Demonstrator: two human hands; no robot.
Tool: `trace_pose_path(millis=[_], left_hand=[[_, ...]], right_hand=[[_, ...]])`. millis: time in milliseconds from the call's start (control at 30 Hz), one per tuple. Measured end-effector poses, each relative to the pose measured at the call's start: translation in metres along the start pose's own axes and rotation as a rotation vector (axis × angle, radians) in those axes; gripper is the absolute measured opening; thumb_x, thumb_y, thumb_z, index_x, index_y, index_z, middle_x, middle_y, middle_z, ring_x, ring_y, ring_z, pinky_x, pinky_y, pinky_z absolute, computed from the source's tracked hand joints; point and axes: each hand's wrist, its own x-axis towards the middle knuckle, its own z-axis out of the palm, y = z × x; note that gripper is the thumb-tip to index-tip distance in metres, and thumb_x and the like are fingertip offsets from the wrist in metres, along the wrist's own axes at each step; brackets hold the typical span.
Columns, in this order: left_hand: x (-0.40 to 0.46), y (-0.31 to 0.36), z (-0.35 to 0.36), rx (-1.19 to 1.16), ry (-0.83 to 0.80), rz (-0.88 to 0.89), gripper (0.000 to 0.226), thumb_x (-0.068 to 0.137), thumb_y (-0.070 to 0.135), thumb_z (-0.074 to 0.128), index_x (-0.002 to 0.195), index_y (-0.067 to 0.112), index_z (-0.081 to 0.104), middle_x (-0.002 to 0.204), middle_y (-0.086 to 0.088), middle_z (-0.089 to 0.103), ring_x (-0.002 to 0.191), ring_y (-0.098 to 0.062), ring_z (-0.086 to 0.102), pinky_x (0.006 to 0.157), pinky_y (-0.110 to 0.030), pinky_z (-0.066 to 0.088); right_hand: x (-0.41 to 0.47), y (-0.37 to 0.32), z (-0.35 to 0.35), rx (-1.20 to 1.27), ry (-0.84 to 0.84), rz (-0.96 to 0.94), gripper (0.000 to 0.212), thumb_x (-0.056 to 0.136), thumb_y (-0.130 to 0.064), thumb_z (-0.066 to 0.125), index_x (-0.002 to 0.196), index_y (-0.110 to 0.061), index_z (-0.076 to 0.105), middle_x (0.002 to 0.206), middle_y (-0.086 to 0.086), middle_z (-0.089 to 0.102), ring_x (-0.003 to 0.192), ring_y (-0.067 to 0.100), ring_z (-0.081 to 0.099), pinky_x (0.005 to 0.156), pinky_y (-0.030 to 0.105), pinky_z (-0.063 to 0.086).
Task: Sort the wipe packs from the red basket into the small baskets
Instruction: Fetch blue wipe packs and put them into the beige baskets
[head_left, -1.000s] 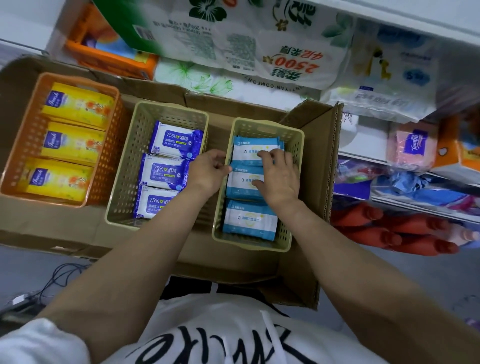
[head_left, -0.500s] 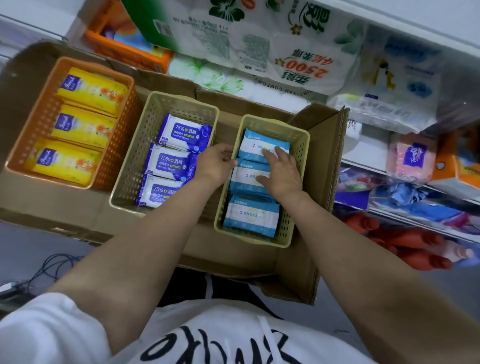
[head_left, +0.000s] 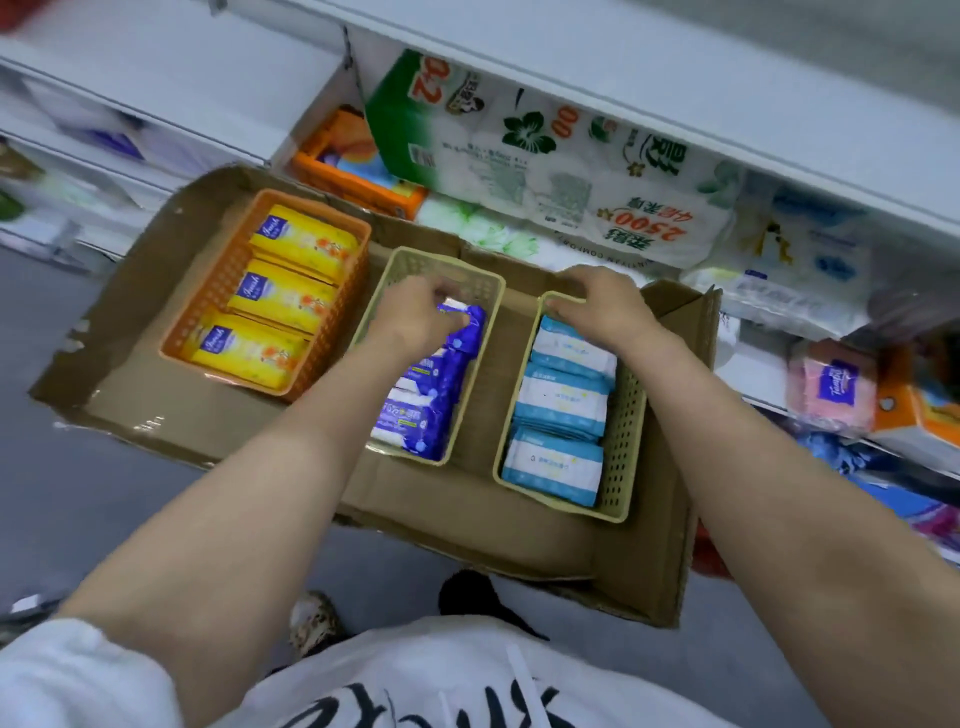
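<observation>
Lying crosswise in a near-to-far row, three light-blue packs (head_left: 563, 405) fill the right basket (head_left: 626, 441); the right hand (head_left: 597, 306) curls over its far rim, beyond the farthest pack. The left hand (head_left: 421, 312) pinches the far purple pack (head_left: 462, 332) in the middle basket (head_left: 467, 395)

- The left hand (head_left: 421, 314), formerly at the gap between the two beige baskets, now lies over the far end of the middle basket (head_left: 480, 332), fingers curled on the dark blue wipe pack (head_left: 465, 325) there.
- The right hand (head_left: 597, 306), formerly flat on the light blue packs (head_left: 563, 402), now rests at the far rim of the right basket (head_left: 623, 415).
- That dark blue pack, earlier flat, now appears crumpled; motion blur hides detail.
</observation>
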Motion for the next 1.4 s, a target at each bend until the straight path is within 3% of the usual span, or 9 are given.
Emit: trace_pose_path(millis=[233,367,533,733,967,1200,1400], left_hand=[[-0.062,-0.059,-0.166,0.251,0.367,0.310,0.043,0.088,0.030,0.068,0.128,0.016,0.060,0.127,-0.010,0.063,0.120,-0.031,0.055,0.099,-0.040,0.043],[-0.115,-0.130,-0.244,0.292,0.532,0.312,0.043,0.089,0.031,0.067,0.128,0.014,0.061,0.119,-0.016,0.063,0.112,-0.038,0.056,0.095,-0.045,0.045],[-0.164,-0.230,-0.307,0.244,0.650,0.252,0.047,0.086,0.028,0.072,0.130,0.015,0.060,0.130,-0.010,0.061,0.120,-0.033,0.054,0.099,-0.044,0.044],[-0.167,-0.329,-0.367,0.148,0.670,0.133,0.049,0.089,0.031,0.069,0.134,0.017,0.057,0.132,-0.004,0.059,0.123,-0.026,0.053,0.102,-0.042,0.044],[-0.098,-0.413,-0.472,0.196,0.629,0.031,0.047,0.091,0.033,0.067,0.134,0.018,0.057,0.133,-0.002,0.057,0.126,-0.023,0.050,0.107,-0.035,0.038],[-0.015,-0.452,-0.621,0.310,0.624,-0.037,0.046,0.093,0.036,0.063,0.135,0.020,0.056,0.133,0.000,0.058,0.126,-0.021,0.051,0.104,-0.035,0.039],[0.083,-0.480,-0.703,0.284,0.594,0.051,0.045,0.093,0.037,0.062,0.136,0.024,0.055,0.132,0.002,0.058,0.121,-0.016,0.052,0.098,-0.029,0.040]], right_hand=[[-0.048,-0.157,-0.037,-0.062,0.290,-0.324,0.046,0.092,-0.043,0.063,0.134,-0.025,0.059,0.139,0.002,0.058,0.129,0.022,0.050,0.102,0.035,0.040],[-0.084,-0.249,-0.004,-0.088,0.360,-0.442,0.047,0.094,-0.041,0.061,0.137,-0.024,0.055,0.144,0.005,0.053,0.134,0.024,0.045,0.109,0.038,0.035],[-0.112,-0.353,0.071,-0.033,0.355,-0.536,0.050,0.093,-0.038,0.065,0.139,-0.022,0.055,0.147,0.005,0.049,0.138,0.021,0.042,0.112,0.035,0.035],[-0.089,-0.456,0.139,-0.030,0.270,-0.615,0.051,0.093,-0.038,0.064,0.140,-0.023,0.053,0.146,0.003,0.051,0.137,0.020,0.043,0.112,0.032,0.034],[0.018,-0.590,0.185,0.054,0.235,-0.676,0.053,0.094,-0.043,0.059,0.143,-0.026,0.048,0.144,-0.004,0.051,0.132,0.017,0.045,0.107,0.038,0.040],[0.120,-0.742,0.187,0.106,0.219,-0.698,0.051,0.094,-0.038,0.062,0.141,-0.023,0.050,0.140,-0.003,0.054,0.129,0.019,0.047,0.105,0.030,0.036],[0.201,-0.826,0.192,0.104,0.231,-0.654,0.050,0.093,-0.037,0.062,0.140,-0.025,0.051,0.141,-0.003,0.053,0.130,0.017,0.047,0.106,0.033,0.039]])
